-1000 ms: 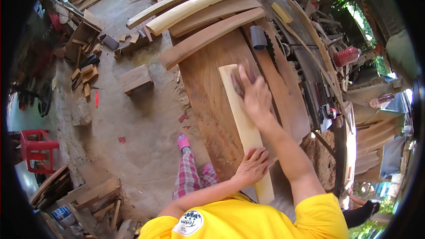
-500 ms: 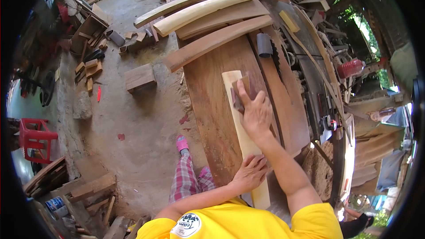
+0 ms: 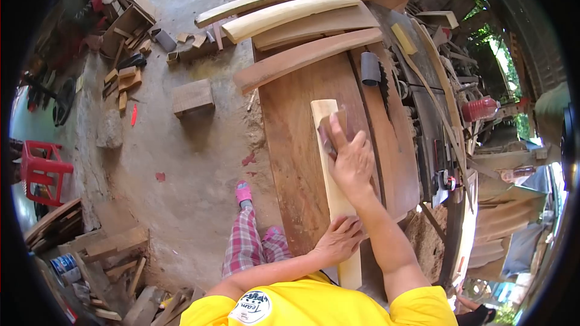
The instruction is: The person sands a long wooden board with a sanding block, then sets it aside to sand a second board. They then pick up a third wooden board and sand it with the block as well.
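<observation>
A long pale wooden board (image 3: 336, 196) lies lengthwise on the brown wooden bench top (image 3: 290, 139), its near end close to the yellow shirt. My right hand (image 3: 351, 162) is closed on a brown sanding block (image 3: 327, 137), pressing it against the board near the far end. The index finger stretches along the top of the block. Closer to my body, my left hand (image 3: 339, 239) wraps over the board and holds it down. The underside of the block is hidden.
Several curved wooden pieces (image 3: 308, 57) lie across the bench's far end. A dark grey cylinder (image 3: 370, 69) stands beside a toothed saw blade (image 3: 385, 93). On the floor are a wooden block (image 3: 193, 97) and a red stool (image 3: 45, 172). Scrap wood (image 3: 118, 244) is piled at lower left.
The head view has shifted slightly, so the surroundings sit differently in the picture. My right hand and the sanding block remain near the board's far end; my left hand keeps its hold.
</observation>
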The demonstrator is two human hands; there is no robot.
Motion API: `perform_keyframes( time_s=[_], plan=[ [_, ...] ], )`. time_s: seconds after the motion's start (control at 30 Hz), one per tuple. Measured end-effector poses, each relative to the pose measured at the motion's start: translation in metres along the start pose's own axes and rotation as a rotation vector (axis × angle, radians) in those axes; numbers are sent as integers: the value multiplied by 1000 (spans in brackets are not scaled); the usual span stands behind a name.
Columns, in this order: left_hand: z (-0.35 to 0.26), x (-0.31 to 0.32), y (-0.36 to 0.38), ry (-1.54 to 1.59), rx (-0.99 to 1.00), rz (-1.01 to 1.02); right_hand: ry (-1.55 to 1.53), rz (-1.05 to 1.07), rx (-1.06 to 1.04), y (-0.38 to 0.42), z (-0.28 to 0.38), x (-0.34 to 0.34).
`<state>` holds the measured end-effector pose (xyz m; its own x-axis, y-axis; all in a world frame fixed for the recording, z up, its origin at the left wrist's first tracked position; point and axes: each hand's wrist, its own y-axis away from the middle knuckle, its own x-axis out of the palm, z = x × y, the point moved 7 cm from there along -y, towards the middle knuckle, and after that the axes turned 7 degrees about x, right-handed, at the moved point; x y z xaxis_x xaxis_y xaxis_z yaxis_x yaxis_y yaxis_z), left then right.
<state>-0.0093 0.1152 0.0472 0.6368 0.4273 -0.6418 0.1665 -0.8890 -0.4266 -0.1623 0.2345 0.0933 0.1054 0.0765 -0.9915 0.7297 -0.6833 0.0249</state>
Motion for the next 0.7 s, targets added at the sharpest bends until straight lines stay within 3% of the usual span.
perform_keyframes(
  time_s=[0.07,0.2,0.37,0.5,0.6,0.7],
  plan=[
    [0,4,2,-5,-14,28,-141,-114,-16,-37,3,2],
    [-1,6,2,-20,3,12,-144,-155,3,-95,16,2],
    [-1,7,4,3,-1,40,-91,-84,-52,1,-7,5],
    [2,6,3,-3,-5,96,-158,-164,-29,-35,5,7],
    [2,5,2,-14,-2,84,-156,-87,31,-95,19,8],
    [0,2,5,-7,6,71,-171,-139,-21,-71,13,9]
  ],
)
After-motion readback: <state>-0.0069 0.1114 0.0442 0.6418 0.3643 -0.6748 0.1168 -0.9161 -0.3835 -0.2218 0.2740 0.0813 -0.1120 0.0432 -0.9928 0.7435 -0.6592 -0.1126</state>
